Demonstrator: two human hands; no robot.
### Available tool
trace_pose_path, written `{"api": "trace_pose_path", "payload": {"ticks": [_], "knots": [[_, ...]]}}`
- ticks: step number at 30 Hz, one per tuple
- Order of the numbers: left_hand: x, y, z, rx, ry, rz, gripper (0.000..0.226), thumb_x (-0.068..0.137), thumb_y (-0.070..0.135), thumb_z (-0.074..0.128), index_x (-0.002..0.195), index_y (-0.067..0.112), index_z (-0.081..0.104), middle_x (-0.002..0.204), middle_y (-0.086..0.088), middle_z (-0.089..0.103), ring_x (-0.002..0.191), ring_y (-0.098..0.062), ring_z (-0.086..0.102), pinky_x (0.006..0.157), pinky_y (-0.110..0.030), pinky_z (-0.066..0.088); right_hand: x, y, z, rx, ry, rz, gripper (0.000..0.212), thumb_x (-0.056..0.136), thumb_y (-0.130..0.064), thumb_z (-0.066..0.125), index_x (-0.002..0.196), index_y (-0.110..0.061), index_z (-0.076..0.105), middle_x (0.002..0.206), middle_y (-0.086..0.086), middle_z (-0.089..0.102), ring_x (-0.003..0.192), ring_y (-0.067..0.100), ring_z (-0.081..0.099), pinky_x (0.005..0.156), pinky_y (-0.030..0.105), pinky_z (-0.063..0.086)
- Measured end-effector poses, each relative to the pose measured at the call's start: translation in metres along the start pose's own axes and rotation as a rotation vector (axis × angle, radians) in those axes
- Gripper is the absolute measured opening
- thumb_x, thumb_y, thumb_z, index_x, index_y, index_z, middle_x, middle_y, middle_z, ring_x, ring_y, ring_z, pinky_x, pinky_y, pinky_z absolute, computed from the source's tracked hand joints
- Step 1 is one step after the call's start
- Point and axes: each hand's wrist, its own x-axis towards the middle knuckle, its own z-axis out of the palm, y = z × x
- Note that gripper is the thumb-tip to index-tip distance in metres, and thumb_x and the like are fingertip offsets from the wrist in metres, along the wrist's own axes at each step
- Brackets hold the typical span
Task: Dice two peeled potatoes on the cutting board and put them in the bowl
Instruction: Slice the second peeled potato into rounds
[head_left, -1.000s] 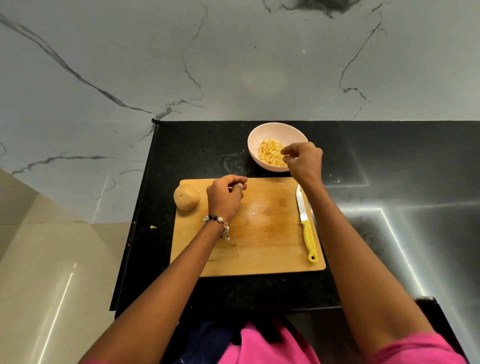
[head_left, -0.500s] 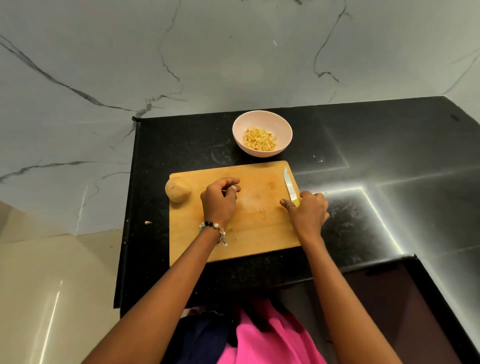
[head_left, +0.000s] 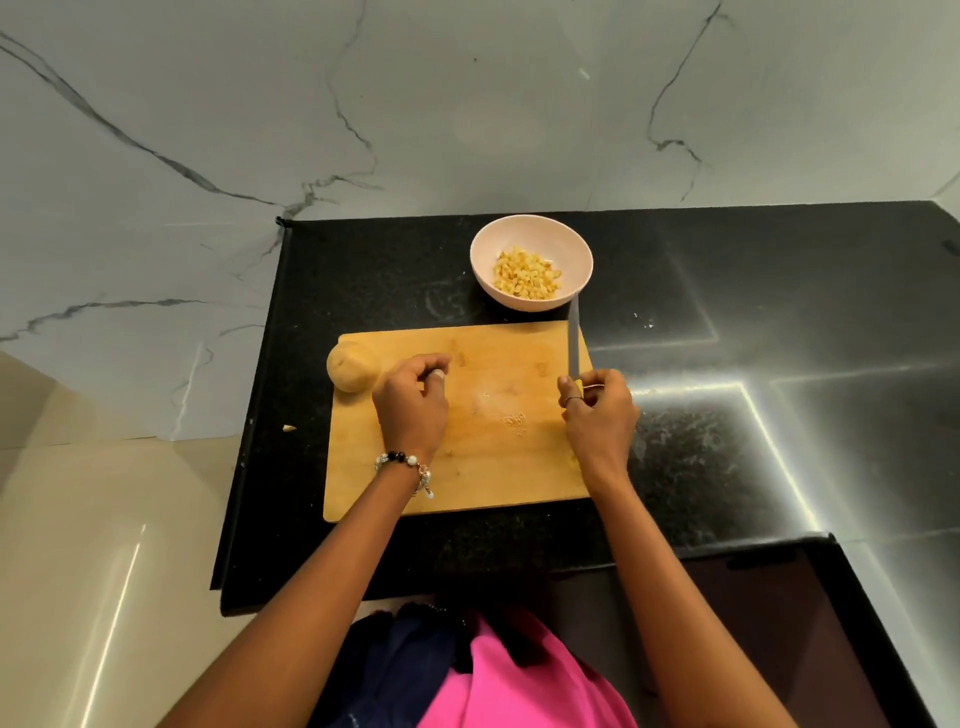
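Bare arms, a bright pink top, a bit of jewellery.

Both forearms are uncovered right down from the near edge. The left wrist carries a beaded bracelet (head_left: 404, 464), with black, white and patterned beads and a small dangling charm. A thin ring (head_left: 572, 399) bands a finger of the right hand (head_left: 600, 415). The pink top (head_left: 524, 680) sits beside dark navy fabric (head_left: 384, 670).

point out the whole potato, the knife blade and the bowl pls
whole potato (head_left: 351, 368), head view: middle of its peeled surface, at the board's far-left corner.
knife blade (head_left: 573, 339), head view: mid-length of the blade, above the right hand.
bowl (head_left: 485, 244), head view: bare inner wall, left of the diced potato.
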Motion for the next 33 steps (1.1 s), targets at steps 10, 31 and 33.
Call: {"api": "trace_pose_path", "payload": {"ticks": [10, 31, 33], "knots": [[0.041, -0.024, -0.052, 0.707, -0.152, -0.185, 0.092, 0.070, 0.050, 0.076, 0.146, 0.029, 0.028, 0.152, -0.007, 0.025, 0.142, -0.030, 0.012, 0.111, -0.057, 0.006, 0.004, -0.031, 0.032, 0.521, -0.278, 0.231, 0.022, 0.093, -0.024, 0.059, 0.103, -0.005, 0.056, 0.068, 0.006, 0.063, 0.058, 0.015, 0.057, 0.055, 0.029, 0.047], [-0.002, 0.002, 0.016, 0.485, -0.170, 0.050, 0.066, 0.066, 0.053, 0.076, 0.127, 0.035, 0.057, 0.121, -0.002, 0.047, 0.112, -0.021, 0.045, 0.093, -0.034, 0.027, -0.011, 0.001, 0.020, 0.301, -0.151, 0.174, 0.020, 0.091, -0.031, 0.063, 0.095, -0.015, 0.051, 0.077, 0.012, 0.065, 0.056, 0.013, 0.059, 0.046, 0.028, 0.051], [-0.008, 0.006, 0.023, 0.524, -0.134, -0.007, 0.065, 0.068, 0.058, 0.073, 0.125, 0.032, 0.057, 0.119, -0.005, 0.042, 0.109, -0.024, 0.045, 0.092, -0.036, 0.031, -0.013, 0.004, 0.015, 0.250, -0.162, 0.160, 0.021, 0.091, -0.031, 0.063, 0.096, -0.014, 0.051, 0.081, 0.014, 0.065, 0.057, 0.013, 0.059, 0.044, 0.027, 0.051]]}}
